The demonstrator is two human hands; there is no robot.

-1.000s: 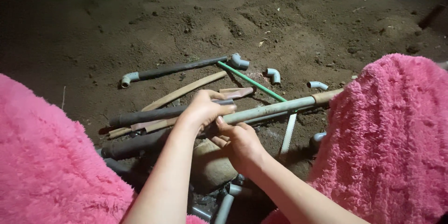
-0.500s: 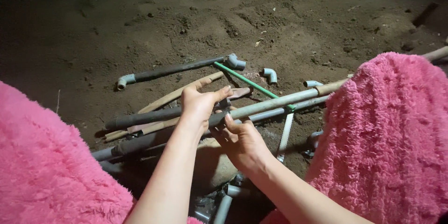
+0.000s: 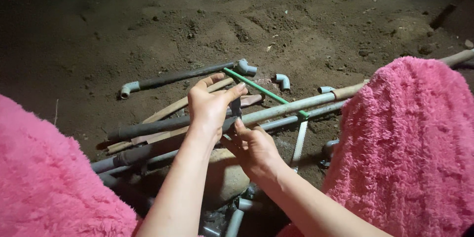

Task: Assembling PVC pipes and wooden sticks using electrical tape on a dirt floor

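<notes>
**Two bare hands gripping a long pipe over a heap of old pipes on bare soil**

Seen from above, the left hand (image 3: 211, 106) and the right hand (image 3: 254, 149) are meeting at the middle of the view. Both are closing around one long pale grey pipe (image 3: 289, 108), which is running from under the hands out to the right and slightly upward. The left hand is curling over the pipe from above, fingers spread, with a small dark piece (image 3: 236, 105) pinched against its thumb; what this piece is cannot be told. The right hand is gripping from below, thumb pointing up toward the left palm.

Just beyond the left fingertips, a thin green rod (image 3: 261, 90) is slanting away to the right. Farther beyond, a dark pipe with grey elbow fittings (image 3: 182, 75) is lying on the dirt (image 3: 296, 24). To the left of the hands, a dark pipe (image 3: 148, 128) and wooden slats (image 3: 170, 109) are lying crossed. A loose grey elbow fitting (image 3: 282, 81) is sitting beyond the right hand. Fluffy pink fabric (image 3: 410, 143) is covering both knees, either side of the arms.
</notes>
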